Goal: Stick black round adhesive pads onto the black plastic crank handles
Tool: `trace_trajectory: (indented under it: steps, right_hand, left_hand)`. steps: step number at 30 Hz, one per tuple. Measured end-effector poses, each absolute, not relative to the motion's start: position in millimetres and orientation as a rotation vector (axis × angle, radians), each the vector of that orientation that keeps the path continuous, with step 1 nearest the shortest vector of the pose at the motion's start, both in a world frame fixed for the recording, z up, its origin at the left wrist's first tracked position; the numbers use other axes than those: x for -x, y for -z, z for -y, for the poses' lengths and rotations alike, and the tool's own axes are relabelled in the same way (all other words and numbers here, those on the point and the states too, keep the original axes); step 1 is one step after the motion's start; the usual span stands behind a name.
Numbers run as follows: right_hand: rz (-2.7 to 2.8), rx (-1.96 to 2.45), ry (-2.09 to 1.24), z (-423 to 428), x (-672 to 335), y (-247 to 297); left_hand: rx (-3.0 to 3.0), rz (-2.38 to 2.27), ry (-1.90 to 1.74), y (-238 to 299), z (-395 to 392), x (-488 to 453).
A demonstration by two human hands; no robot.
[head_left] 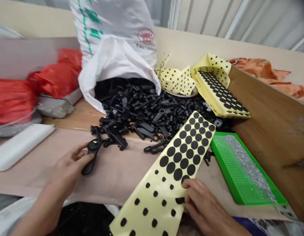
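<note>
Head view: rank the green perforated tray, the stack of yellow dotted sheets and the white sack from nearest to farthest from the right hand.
From the right hand:
1. Green perforated tray, to the hand's right.
2. Stack of yellow dotted sheets, farther ahead, right of center.
3. White sack, farthest, at the back, left of center.

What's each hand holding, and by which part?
The left hand pinches a black plastic lever by its shank; the right hand grips a yellow sheet of black dots by its side edge.

Red bags [54, 73] sit on the left, an orange cloth [267, 73] lies at the back, and a green tray [236, 186] holds little silver bits [247, 167].
</note>
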State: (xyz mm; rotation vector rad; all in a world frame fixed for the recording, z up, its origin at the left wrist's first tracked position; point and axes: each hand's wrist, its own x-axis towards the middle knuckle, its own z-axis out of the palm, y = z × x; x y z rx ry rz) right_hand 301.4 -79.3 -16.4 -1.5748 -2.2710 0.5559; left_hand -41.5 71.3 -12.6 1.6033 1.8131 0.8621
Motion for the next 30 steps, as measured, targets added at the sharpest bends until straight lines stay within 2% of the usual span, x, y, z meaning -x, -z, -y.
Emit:
trace_trajectory:
  steps: [4,11,20,30]
  right_hand:
    - [2.268,1.560,-0.333,86.8,-293.8,31.1]
    - [2.271,1.523,-0.079,79.4,-288.8,48.5]
    - [2.120,1.491,-0.460,75.2,-295.9,33.6]
    - [2.225,1.299,-0.354,84.7,-294.3,42.2]
  left_hand:
    - [-0.924,-1.407,-1.022,-6.9,-40.2,-7.2]
    - [-0.864,-0.978,-0.615,-1.2,8.9,-85.7]
    - [-0.897,-0.799,-0.598,36.2,29.9,-128.4]
    - [-1.080,-0.933,-0.582,41.3,36.8,-125.4]
